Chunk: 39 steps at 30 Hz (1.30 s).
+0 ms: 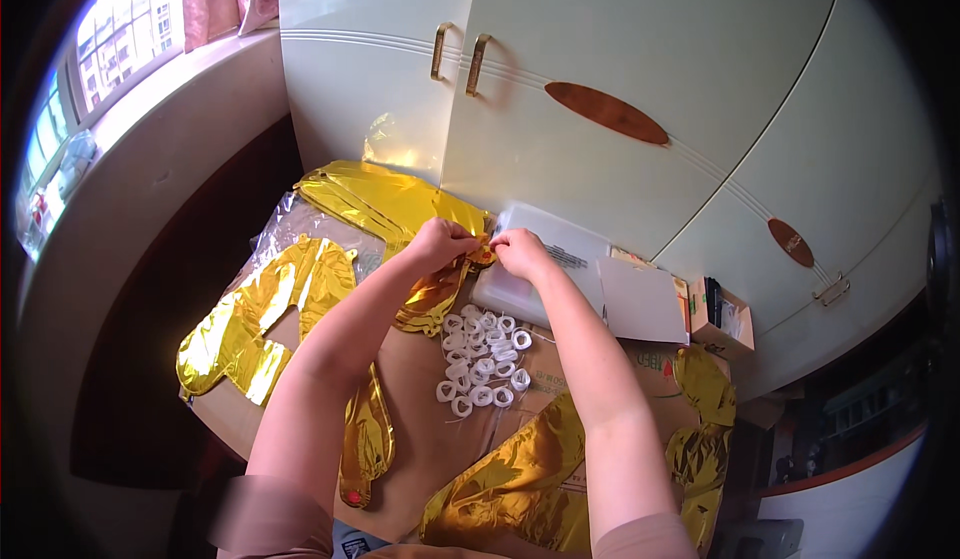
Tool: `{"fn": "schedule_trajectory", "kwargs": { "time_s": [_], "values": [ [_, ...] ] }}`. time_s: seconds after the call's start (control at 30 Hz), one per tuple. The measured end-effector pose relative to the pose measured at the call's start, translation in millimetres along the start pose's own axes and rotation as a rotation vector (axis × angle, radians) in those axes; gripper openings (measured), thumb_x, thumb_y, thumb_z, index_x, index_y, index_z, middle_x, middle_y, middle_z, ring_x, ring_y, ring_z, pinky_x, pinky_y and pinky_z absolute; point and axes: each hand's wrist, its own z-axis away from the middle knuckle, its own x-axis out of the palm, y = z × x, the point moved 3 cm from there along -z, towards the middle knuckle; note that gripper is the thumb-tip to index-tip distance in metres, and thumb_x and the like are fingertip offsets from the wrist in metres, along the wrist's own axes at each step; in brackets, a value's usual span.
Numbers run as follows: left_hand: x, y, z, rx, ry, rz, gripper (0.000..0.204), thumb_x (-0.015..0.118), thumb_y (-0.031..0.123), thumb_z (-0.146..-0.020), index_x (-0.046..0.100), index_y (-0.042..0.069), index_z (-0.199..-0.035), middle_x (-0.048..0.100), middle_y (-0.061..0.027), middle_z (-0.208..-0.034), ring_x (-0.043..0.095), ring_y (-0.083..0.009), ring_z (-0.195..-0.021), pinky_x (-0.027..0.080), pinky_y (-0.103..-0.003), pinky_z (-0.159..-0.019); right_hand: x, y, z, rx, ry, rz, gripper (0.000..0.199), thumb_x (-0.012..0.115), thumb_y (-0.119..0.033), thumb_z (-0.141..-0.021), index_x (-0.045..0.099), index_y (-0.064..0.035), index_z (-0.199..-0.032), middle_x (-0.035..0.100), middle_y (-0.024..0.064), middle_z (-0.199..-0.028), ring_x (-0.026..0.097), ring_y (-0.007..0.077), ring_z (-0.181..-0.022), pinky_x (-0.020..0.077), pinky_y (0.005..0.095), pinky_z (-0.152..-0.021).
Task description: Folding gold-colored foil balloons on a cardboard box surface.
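Head: left hand point(446, 244), right hand point(521, 254), each grip pinched on glossy gold foil point(483, 256); round white coils point(484, 367) nearby.

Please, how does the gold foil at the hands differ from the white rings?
The foil is gold and shiny; the rings are white. The foil is larger than each ring. The left hand and right hand pinch the foil; the rings lie untouched on the cardboard.

Rings point(484, 367) lie on cardboard point(415, 399) before a box point(545, 221), with foils point(318, 271) left and right and a cabinet point(650, 34) behind.
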Motion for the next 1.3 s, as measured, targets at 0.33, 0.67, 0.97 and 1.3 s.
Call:
{"fn": "schedule_trajectory", "kwargs": {
  "time_s": [0.33, 0.67, 0.97, 1.3],
  "values": [
    [11.4, 15.8, 18.5, 0.242, 0.348, -0.175, 0.019, 0.073, 0.014, -0.083, 0.060, 0.001, -0.089, 0.069, -0.0152, -0.082, 0.068, -0.0352, -0.078, 0.054, -0.042, -0.072, 0.2, 1.5, 4.9, -0.019, -0.005, 0.029, 0.022, 0.066, -0.018, -0.087, 0.077, -0.0101, -0.104, 0.075, 0.0159, -0.094, 0.072, 0.0290, -0.088, 0.0549, 0.0380, -0.083],
    [21.9, 10.8, 17.1, 0.711, 0.022, -0.403, 0.021, 0.067, 0.005, -0.080, 0.072, 0.005, -0.101, 0.067, -0.0133, -0.101, 0.067, -0.0331, -0.093, 0.055, -0.041, -0.082, 2.7, 2.2, 3.5, 0.008, 0.001, -0.005, 0.022, 0.063, -0.018, -0.090, 0.078, -0.0118, -0.105, 0.075, 0.0149, -0.099, 0.071, 0.0288, -0.093, 0.0548, 0.0381, -0.085],
    [24.7, -1.7, 7.7, 0.619, 0.023, -0.568, 0.016, 0.065, 0.005, -0.083, 0.074, 0.003, -0.096, 0.070, -0.0132, -0.100, 0.068, -0.0326, -0.091, 0.056, -0.040, -0.082, 4.9, 2.2, 0.5, -0.006, 0.005, -0.015, 0.023, 0.062, -0.019, -0.093, 0.077, -0.0115, -0.108, 0.076, 0.0134, -0.096, 0.072, 0.0249, -0.088, 0.0551, 0.0353, -0.082],
    [7.4, 8.9, 10.9, 0.094, 0.107, -0.139, 0.027, 0.084, 0.022, -0.075, 0.077, 0.002, -0.091, 0.074, -0.0123, -0.081, 0.069, -0.0182, -0.068, 0.055, -0.033, -0.068, 6.3, -1.1, 6.2, 0.004, 0.051, 0.051, 0.022, 0.069, -0.021, -0.087, 0.077, -0.0139, -0.107, 0.074, 0.0155, -0.099, 0.071, 0.0299, -0.095, 0.0551, 0.0385, -0.085]
  ]
}}
